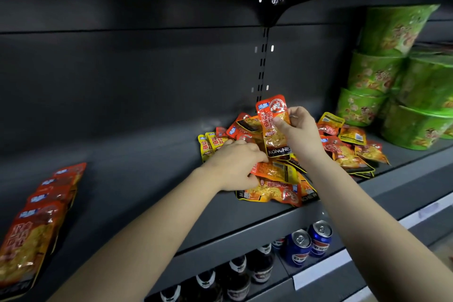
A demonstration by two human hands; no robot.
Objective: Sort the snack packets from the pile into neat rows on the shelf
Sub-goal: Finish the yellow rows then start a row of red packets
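A pile of red, orange and yellow snack packets [277,186] lies in the middle of the dark grey shelf [147,167]. My right hand [300,130] holds one red-orange packet [273,118] upright above the pile, thumb on its front. My left hand [235,164] rests palm down on the pile's left side, fingers curled over packets there; whether it grips one is unclear. A neat overlapping row of red packets [41,213] runs along the shelf's far left.
Green instant-noodle bowls [382,76] are stacked at the shelf's right end, close to the pile. On the shelf below stand blue cans [308,243] and dark bottles [237,277]. The shelf above overhangs. Bare shelf lies between the row and the pile.
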